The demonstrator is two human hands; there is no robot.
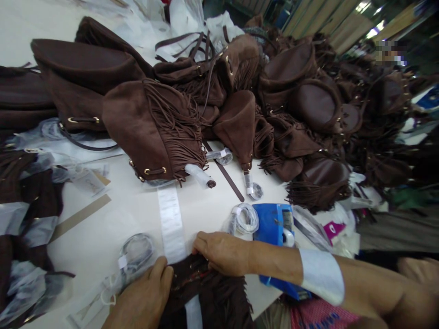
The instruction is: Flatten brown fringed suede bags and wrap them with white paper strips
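Two bare hands work at the near edge of the white table (113, 228), both on a dark brown fringed bag (209, 297) lying right in front of the person. Left hand (144, 297) rests on the bag's left side, thumb up against the top edge, fingers curled down; can't tell if it pinches anything. Right hand (222, 251) lies palm down on the bag's upper edge, fingers bent and pressing into the suede, a white band (320, 276) around the forearm. White paper strip (171, 221) runs from under the bag's top edge away across the table, between the two hands. Clear plastic pouch with a coiled strap (135, 253) sits just left of the left thumb. Blue tape dispenser (276, 228) is just behind the right wrist, with a wrapped coil (243, 219) touching its left side. Big pile of matching brown fringed bags (291, 109) fills the far side of the table, well apart from the hands. One bag (151, 128) lies closer, fringe hanging toward the strip. More plastic-wrapped brown pieces (24, 219) at the left edge.
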